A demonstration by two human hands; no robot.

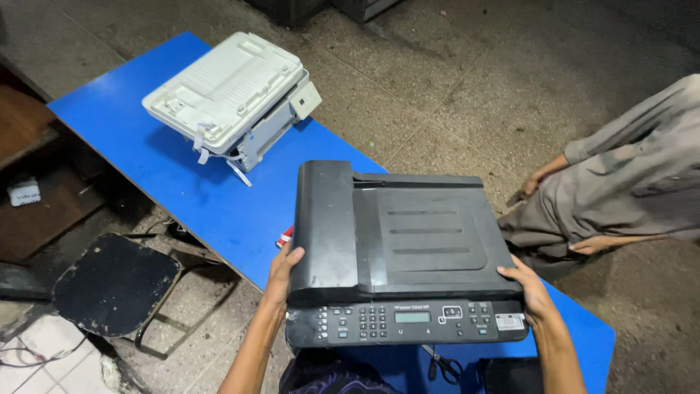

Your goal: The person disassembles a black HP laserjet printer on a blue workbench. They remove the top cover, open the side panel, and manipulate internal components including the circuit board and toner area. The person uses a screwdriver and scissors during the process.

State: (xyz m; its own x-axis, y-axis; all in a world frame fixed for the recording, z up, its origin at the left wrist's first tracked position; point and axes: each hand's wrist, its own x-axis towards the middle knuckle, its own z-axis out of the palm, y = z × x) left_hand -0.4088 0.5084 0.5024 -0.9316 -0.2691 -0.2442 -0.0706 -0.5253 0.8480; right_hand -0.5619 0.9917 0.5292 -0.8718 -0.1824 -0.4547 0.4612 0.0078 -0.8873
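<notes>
A black multifunction printer (401, 248) with a flat lid and a button panel along its near edge sits over the near end of a blue table (211, 197). My left hand (281, 273) grips its left side near the front corner. Its right front corner is held by my right hand (529, 288). Whether the printer rests on the table or is lifted, I cannot tell.
A white printer part (230, 95) lies tilted at the table's far end with loose cables hanging. A small red object (286, 237) peeks out by the black printer's left edge. A dark stool (113, 284) stands left of the table. Another person (620, 190) crouches on the floor at right.
</notes>
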